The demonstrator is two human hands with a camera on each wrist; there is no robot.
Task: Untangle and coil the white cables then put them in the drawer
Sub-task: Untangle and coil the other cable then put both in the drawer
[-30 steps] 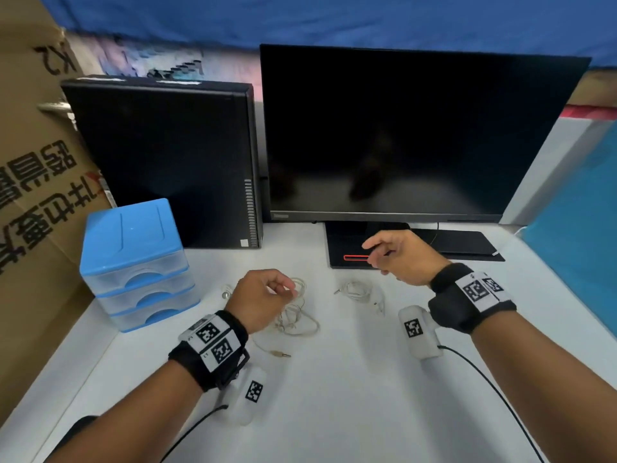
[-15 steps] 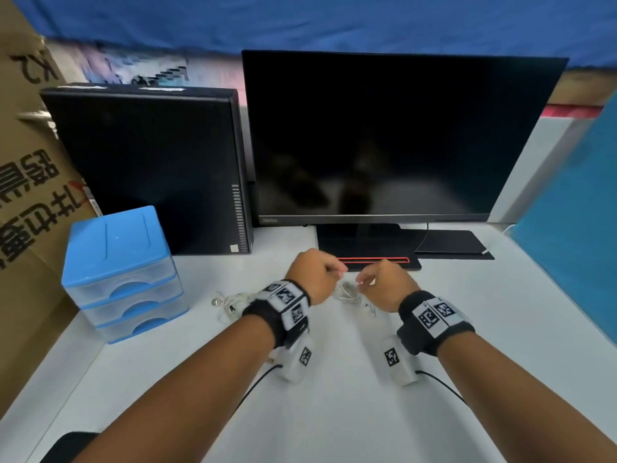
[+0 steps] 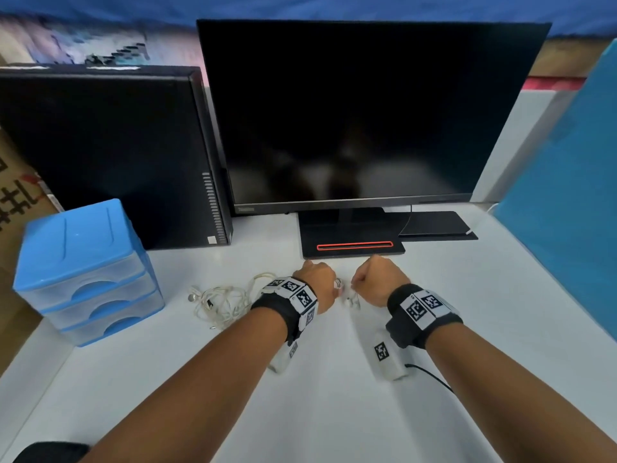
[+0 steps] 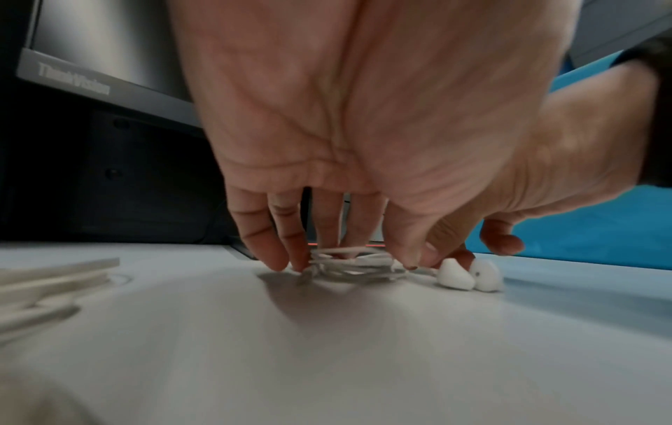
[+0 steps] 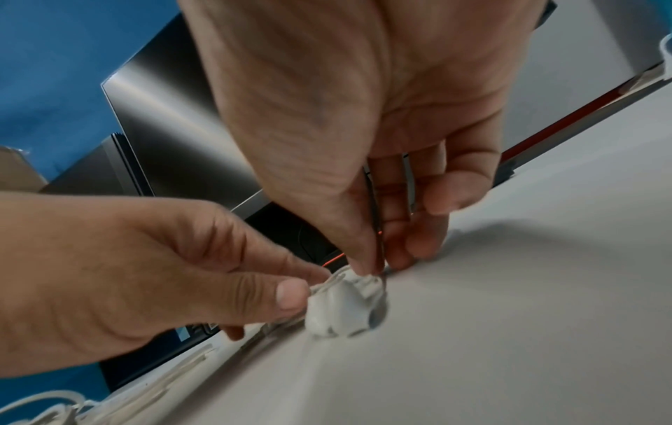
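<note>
A small white earphone cable bundle (image 3: 347, 294) lies on the white table just in front of the monitor stand. My left hand (image 3: 317, 284) comes down on it from the left, fingers and thumb curled round the loops (image 4: 349, 264). Two white earbuds (image 4: 469, 273) stick out on the right. My right hand (image 3: 374, 279) pinches the same bundle (image 5: 345, 310) between thumb and fingertips (image 5: 367, 267). A second, tangled white cable (image 3: 223, 302) lies loose to the left, touched by neither hand. The blue three-drawer unit (image 3: 86, 272) stands at the far left with its drawers closed.
A black monitor (image 3: 367, 111) and its stand (image 3: 354, 245) rise right behind the hands. A black computer case (image 3: 107, 155) stands behind the drawer unit. A blue panel (image 3: 574, 212) borders the right side and a cardboard box (image 3: 16, 202) the left.
My left hand left the tangled cable and moved right to the small bundle. My right hand came down and in to meet it there. Both now hold that bundle.
</note>
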